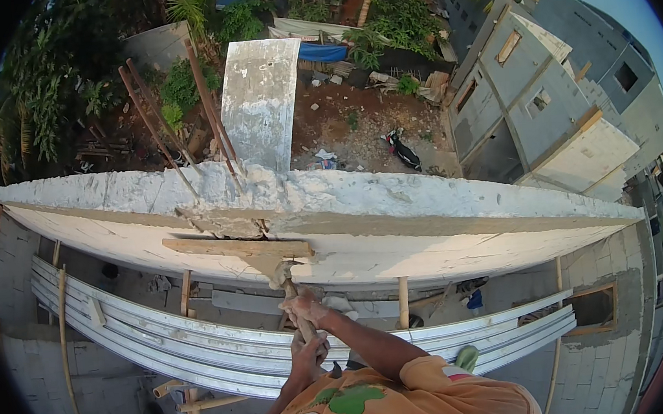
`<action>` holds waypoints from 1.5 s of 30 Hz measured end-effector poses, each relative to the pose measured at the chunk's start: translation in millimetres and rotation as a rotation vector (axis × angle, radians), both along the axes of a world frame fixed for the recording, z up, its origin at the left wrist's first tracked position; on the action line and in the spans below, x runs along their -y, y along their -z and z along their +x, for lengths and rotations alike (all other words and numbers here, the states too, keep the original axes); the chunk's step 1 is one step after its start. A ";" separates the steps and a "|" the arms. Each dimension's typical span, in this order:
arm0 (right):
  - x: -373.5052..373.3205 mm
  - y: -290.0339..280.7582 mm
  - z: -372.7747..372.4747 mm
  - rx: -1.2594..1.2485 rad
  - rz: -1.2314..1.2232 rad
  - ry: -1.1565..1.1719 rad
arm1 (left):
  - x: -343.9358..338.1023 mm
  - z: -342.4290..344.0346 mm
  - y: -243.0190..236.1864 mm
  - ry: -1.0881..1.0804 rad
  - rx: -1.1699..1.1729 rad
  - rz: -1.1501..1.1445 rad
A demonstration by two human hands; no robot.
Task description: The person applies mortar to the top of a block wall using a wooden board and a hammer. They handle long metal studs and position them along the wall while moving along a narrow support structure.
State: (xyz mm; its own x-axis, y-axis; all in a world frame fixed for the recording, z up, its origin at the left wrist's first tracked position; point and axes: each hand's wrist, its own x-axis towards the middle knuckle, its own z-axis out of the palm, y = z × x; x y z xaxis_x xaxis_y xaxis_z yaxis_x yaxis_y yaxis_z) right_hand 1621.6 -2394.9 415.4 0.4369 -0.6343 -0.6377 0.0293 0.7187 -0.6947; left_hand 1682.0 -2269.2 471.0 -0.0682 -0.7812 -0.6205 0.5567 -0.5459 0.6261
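Both of my hands are wrapped round the wooden handle of what looks like a hammer (287,283), its head pale with cement. My right hand (306,309) grips higher up, close to the head. Lower down, my left hand (309,352) closes round the handle's end. Just beyond the head is a short wooden board (232,247) lying along the inner face of the block wall (398,252); whether the head touches it I cannot tell. Above the board runs the wall's rough concrete top beam (361,188), with a broken, crumbly patch near the steel bars.
Rusty rebar (208,99) sticks up from the beam. A grey panel (259,103) stands behind it. Below me, ribbed metal planks (162,348) span bamboo poles (404,303). Beyond the wall, the ground drops to a dirt yard with a parked motorbike (402,152).
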 end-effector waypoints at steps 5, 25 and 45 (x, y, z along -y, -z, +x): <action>1.7 6.4 -11.7 0.329 0.242 -0.069 | -10.0 -5.9 4.8 -0.038 -0.094 0.029; -2.1 -1.9 48.9 0.314 0.174 0.261 | 12.2 72.7 7.6 0.208 0.401 -0.031; -8.0 -6.4 119.8 0.311 0.267 0.644 | 30.4 137.1 -26.8 0.151 0.525 0.079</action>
State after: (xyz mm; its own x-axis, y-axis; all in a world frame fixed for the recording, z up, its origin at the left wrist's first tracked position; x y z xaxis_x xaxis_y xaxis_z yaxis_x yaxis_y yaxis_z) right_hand 1741.4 -2386.9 421.8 0.2174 -0.6662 -0.7134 0.6653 0.6359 -0.3912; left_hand 1819.1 -2299.6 497.8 0.1585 -0.7362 -0.6580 0.0930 -0.6523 0.7522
